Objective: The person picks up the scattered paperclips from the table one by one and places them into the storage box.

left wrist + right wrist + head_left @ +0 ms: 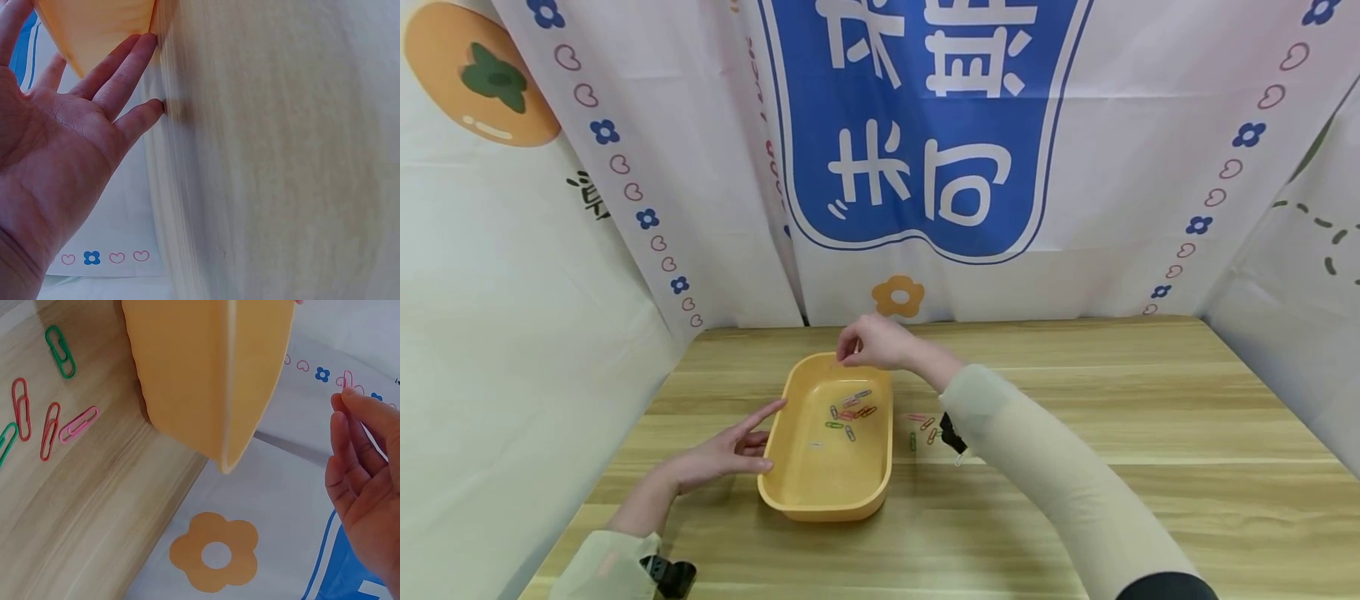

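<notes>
Backdrop: a white printed cloth (1120,167) is hanging behind the table; one blue sign (917,108) is filling its middle, and one orange flower (898,282) is showing below the sign.
Table: one wood-grain table (1150,383) is carrying the box and the loose clips.
Yellow box: one yellow box (838,479) is standing upright with its opening up; it is lying between the two arms, probably so that both hands can reach it.
Left hand: the left hand (726,454) is touching the left side of the box with spread, extended fingers, not clenching; it is perhaps steadying the wall.
Right hand: the right hand (880,343) is pinching one pink clip (348,380) between thumb and fingertip, above the far end of the box; such a thin wire is likely needing a fingertip hold.
Clips inside: about nine clips (850,433) are lying on the box floor; one is green, one is whitish, the others are looking red, pink or greyish; some are overlapping, so the exact number is staying uncertain.
Clips outside: in the right wrist view five are lying beside the box; two green clips (60,352), two red clips (21,409), one other pink clip (79,424).
</notes>
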Available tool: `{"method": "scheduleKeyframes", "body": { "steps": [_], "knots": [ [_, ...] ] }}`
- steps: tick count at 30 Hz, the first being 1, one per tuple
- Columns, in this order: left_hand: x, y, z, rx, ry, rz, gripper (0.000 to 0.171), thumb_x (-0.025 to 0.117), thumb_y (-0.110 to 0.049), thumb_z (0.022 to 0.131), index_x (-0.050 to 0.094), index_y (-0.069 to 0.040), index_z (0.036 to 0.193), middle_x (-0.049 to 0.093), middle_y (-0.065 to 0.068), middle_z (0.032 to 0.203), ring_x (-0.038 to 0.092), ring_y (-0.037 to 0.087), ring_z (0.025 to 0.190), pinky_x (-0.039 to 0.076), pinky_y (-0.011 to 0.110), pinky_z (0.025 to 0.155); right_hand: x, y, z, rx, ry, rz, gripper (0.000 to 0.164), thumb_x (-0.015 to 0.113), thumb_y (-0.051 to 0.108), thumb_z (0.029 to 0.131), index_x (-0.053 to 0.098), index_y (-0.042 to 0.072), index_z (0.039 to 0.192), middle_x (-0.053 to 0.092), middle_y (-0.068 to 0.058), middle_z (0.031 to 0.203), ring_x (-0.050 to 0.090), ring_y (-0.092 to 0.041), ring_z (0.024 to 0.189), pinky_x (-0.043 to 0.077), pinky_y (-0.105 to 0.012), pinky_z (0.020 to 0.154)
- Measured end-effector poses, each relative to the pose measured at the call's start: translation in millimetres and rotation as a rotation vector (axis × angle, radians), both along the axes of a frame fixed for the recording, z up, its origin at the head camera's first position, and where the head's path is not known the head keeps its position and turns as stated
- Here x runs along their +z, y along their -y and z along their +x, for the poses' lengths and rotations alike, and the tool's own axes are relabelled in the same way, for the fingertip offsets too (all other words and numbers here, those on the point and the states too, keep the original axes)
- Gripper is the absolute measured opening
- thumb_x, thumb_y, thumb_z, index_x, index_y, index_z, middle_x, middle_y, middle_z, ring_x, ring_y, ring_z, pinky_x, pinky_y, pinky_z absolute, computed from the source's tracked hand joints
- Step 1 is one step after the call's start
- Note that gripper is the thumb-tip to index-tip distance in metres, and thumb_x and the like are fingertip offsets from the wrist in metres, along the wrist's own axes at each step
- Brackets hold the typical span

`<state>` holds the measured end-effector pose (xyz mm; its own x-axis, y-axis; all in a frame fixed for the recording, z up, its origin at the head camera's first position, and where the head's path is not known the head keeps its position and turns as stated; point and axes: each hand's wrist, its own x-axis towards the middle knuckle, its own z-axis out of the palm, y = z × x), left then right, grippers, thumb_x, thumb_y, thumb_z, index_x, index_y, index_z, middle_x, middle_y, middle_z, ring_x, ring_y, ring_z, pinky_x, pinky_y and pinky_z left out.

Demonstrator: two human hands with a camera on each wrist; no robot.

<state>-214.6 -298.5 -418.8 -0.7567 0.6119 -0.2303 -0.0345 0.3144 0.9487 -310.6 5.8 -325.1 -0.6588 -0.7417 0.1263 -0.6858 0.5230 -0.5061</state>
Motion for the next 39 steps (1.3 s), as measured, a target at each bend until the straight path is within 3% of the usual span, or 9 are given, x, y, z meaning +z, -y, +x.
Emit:
{"method": "scheduleKeyframes", "body": {
  "steps": [8,17,24,32,39],
  "knots": [
    [-1.3,0.5,0.1,0.002,-0.012,-0.010,0.088,0.061,-0.010,0.096,0.001,-0.023,0.158,0.028,0.037,0.147,0.041,0.042,0.130,0.044,0.042,0.100,-5.5,-0.6,0.7,-0.029,0.022,-0.004,0.004,0.071,0.012,0.089,0.073,0.012,0.092,0.067,0.006,0.086,0.061,-0.011,0.077,0.050,-0.020,0.068],
    [-0.5,0.6,-0.4,-0.002,-0.011,-0.005,0.088,0.061,-0.008,0.096,0.001,-0.022,0.158,0.028,0.037,0.147,0.042,0.042,0.129,0.045,0.040,0.099,-17.3,-24.2,7.1,0.039,0.058,-0.072,0.005,0.070,0.007,0.089,0.073,0.004,0.092,0.068,0.003,0.084,0.063,-0.014,0.075,0.050,-0.020,0.066],
    [-1.2,1.4,-0.8,-0.010,-0.014,-0.006,0.088,0.061,-0.010,0.096,0.001,-0.023,0.158,0.030,0.036,0.146,0.042,0.041,0.129,0.045,0.040,0.099,-32.4,-53.5,14.9,0.052,0.109,-0.103,0.005,0.070,0.006,0.088,0.073,0.003,0.090,0.067,0.005,0.080,0.061,-0.012,0.072,0.050,-0.021,0.063],
    [-1.9,1.7,-0.7,-0.021,-0.021,0.007,0.087,0.061,-0.009,0.096,0.000,-0.023,0.158,0.027,0.037,0.147,0.040,0.042,0.130,0.045,0.040,0.099,-58.1,-84.2,20.5,0.042,0.135,-0.122,0.004,0.070,0.003,0.086,0.071,-0.001,0.086,0.069,-0.004,0.081,0.062,-0.018,0.072,0.049,-0.022,0.062],
    [-2.4,2.1,-0.8,-0.017,-0.016,0.011,0.088,0.061,-0.009,0.096,0.000,-0.022,0.158,0.026,0.037,0.147,0.040,0.042,0.130,0.045,0.040,0.099,-80.3,-99.8,22.2,-0.009,0.178,-0.088,0.005,0.072,0.006,0.087,0.071,0.002,0.085,0.068,0.000,0.079,0.061,-0.010,0.069,0.051,-0.023,0.062]
  ]
}}
